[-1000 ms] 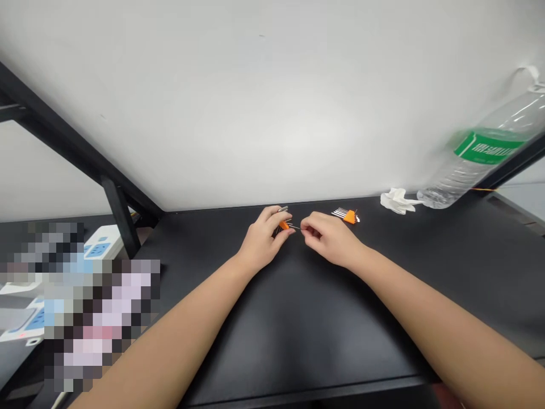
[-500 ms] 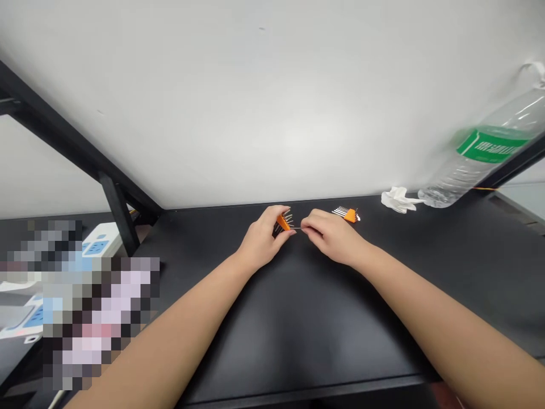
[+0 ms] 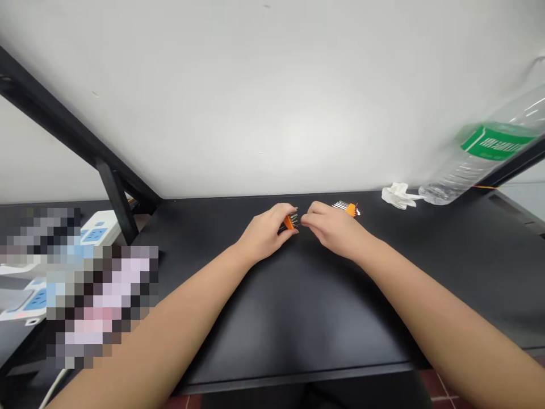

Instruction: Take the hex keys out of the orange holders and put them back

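Note:
Between the thumb and fingers of my left hand [image 3: 264,232] is an orange holder [image 3: 290,222] with several thin metal rods poking out toward the right. Just right of it, my right hand [image 3: 334,227] has its fingers pinched together, close to the rod ends. Whatever those fingertips hold, if anything, is too small to make out. A second orange holder [image 3: 351,209] with several metal rods lies on the black table [image 3: 298,318] behind my right hand, which partly covers it.
Crumpled white tissue [image 3: 399,195] and a clear bottle with a green label [image 3: 496,142] are at the back right, by the pale wall. White power strips [image 3: 100,227] and a blurred-out item lie at the left, beside a black metal frame [image 3: 114,199].
My left hand has turned slightly and the orange holder sits nearer my right fingertips. The thin rod seen between the hands earlier no longer shows clearly. The camera view has shifted a little.

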The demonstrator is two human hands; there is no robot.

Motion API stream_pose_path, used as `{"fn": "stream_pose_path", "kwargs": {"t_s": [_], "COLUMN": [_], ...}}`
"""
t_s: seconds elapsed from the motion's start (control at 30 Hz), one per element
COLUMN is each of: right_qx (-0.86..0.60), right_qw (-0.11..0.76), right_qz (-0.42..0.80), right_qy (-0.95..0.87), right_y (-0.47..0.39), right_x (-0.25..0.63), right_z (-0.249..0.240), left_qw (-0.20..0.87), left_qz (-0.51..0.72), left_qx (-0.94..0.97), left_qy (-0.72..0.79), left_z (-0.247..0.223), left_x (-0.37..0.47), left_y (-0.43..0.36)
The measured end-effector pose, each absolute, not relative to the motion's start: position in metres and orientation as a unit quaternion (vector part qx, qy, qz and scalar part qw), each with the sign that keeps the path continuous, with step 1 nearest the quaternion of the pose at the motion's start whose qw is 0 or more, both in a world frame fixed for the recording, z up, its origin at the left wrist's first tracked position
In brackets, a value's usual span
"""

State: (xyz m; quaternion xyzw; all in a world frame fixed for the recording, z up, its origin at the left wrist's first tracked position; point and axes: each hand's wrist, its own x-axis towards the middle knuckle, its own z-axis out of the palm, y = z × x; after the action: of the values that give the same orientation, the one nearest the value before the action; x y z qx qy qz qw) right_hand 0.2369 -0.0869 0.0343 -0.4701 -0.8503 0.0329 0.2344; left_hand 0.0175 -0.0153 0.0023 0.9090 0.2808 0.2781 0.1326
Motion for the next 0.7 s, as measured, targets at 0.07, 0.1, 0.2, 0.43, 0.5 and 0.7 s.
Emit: {"fn": "stream_pose_path", "kwargs": {"t_s": [0.07,0.1,0.2,0.43,0.5,0.7], "right_qx": [-0.466,-0.46,-0.454,-0.452,-0.442,-0.482], "right_qw": [0.215,0.216,0.262,0.385,0.375,0.37], "right_qz": [0.041,0.056,0.116,0.097,0.062,0.051], "right_qy": [-0.857,-0.859,-0.844,-0.799,-0.812,-0.792], "right_y": [-0.09,-0.091,-0.091,-0.082,-0.082,-0.082], "right_x": [0.232,0.229,0.221,0.218,0.218,0.221], "right_z": [0.036,0.036,0.032,0.013,0.01,0.008], "left_qw": [0.12,0.119,0.14,0.202,0.21,0.26], "left_qz": [0.251,0.242,0.24,0.334,0.362,0.382], "left_qx": [0.922,0.926,0.927,0.873,0.858,0.838], "left_qy": [0.27,0.264,0.25,0.293,0.297,0.289], "left_z": [0.004,0.005,0.007,-0.003,-0.007,-0.008], "left_x": [0.019,0.02,0.021,0.017,0.016,0.013], "left_y": [-0.018,-0.02,-0.023,-0.017,-0.015,-0.012]}}
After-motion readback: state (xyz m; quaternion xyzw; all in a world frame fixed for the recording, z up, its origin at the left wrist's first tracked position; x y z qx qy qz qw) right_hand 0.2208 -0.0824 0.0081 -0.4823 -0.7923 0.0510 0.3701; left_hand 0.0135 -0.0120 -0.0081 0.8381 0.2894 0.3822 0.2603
